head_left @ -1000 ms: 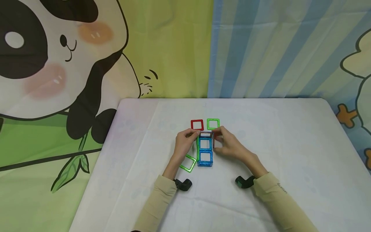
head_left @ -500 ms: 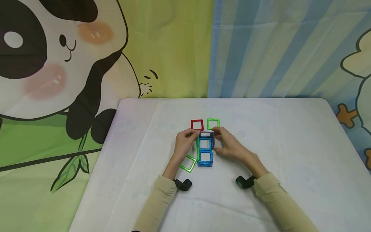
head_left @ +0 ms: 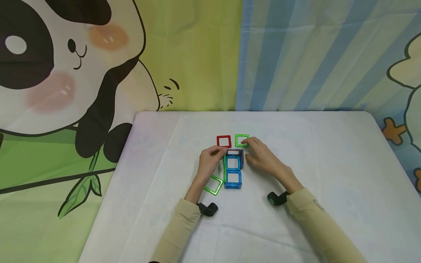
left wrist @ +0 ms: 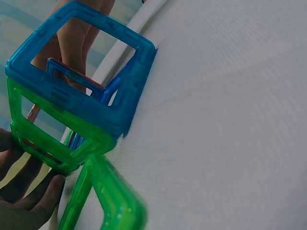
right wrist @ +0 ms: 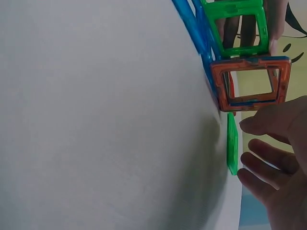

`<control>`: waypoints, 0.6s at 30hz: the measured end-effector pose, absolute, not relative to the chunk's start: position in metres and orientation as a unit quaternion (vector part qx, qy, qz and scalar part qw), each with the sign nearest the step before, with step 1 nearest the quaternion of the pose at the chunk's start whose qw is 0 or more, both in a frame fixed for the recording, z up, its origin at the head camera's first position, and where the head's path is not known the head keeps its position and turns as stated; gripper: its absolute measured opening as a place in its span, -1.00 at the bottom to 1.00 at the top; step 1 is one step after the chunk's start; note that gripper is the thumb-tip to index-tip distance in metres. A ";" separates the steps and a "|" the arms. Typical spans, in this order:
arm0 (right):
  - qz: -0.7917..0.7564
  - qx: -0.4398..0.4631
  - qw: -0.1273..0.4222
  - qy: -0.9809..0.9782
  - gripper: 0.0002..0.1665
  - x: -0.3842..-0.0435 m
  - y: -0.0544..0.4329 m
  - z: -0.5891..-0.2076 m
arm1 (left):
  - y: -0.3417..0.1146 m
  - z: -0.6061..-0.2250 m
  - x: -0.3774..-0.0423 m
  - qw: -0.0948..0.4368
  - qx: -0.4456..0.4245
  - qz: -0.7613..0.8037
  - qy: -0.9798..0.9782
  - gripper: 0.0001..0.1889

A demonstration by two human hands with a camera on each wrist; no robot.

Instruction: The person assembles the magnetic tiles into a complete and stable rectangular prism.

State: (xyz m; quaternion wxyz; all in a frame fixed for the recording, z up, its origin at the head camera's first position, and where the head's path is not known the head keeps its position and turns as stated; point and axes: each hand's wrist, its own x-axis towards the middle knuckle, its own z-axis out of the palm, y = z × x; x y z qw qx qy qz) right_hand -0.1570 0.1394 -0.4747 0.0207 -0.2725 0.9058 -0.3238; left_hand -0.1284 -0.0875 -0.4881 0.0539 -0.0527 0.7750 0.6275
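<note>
A small structure of square magnetic tiles stands on the table, with blue tiles (head_left: 233, 170) at its base and front. Green tiles (head_left: 224, 170) form its left side. A reddish tile (right wrist: 221, 88) stands upright at its right far end. My left hand (head_left: 208, 160) pinches the structure's far left corner with thumb and fingertips; part of that grip is hidden. My right hand (head_left: 264, 156) is beside the structure, holding nothing, fingers slightly bent. Its index fingertip is over a loose green tile (head_left: 236, 141); whether it touches cannot be told.
A loose red tile (head_left: 218, 141) lies behind the structure, left of the loose green one. Another green tile (head_left: 219, 187) lies flat at the structure's left front, close to my left wrist. White cloth covers the table (head_left: 329, 164); a printed curtain (head_left: 197, 54) hangs behind.
My right hand has let go of the reddish tile, now standing against the structure's right side, and has moved away toward the loose green tile. My left hand stays in place.
</note>
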 end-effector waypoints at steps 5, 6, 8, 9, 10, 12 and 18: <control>-0.298 -0.260 0.023 0.918 -0.46 -0.165 0.137 -0.473 | -0.087 -0.488 -0.129 0.054 -0.054 0.626 0.776 -0.73; -0.296 -0.257 0.026 0.919 -0.46 -0.166 0.136 -0.472 | -0.087 -0.488 -0.129 0.054 -0.055 0.625 0.777 -0.73; -0.295 -0.253 0.035 0.921 -0.44 -0.170 0.135 -0.473 | -0.087 -0.488 -0.129 0.053 -0.058 0.622 0.779 -0.73; -0.293 -0.252 0.040 0.921 -0.42 -0.173 0.135 -0.474 | -0.087 -0.488 -0.129 0.052 -0.059 0.620 0.780 -0.73; -0.293 -0.251 0.045 0.922 -0.41 -0.175 0.134 -0.474 | -0.087 -0.488 -0.129 0.052 -0.060 0.619 0.781 -0.73; -0.292 -0.249 0.055 0.922 -0.38 -0.179 0.133 -0.476 | -0.088 -0.488 -0.129 0.052 -0.059 0.619 0.781 -0.72; -0.284 -0.244 0.078 0.924 -0.32 -0.188 0.129 -0.481 | -0.088 -0.488 -0.129 0.057 -0.055 0.623 0.778 -0.72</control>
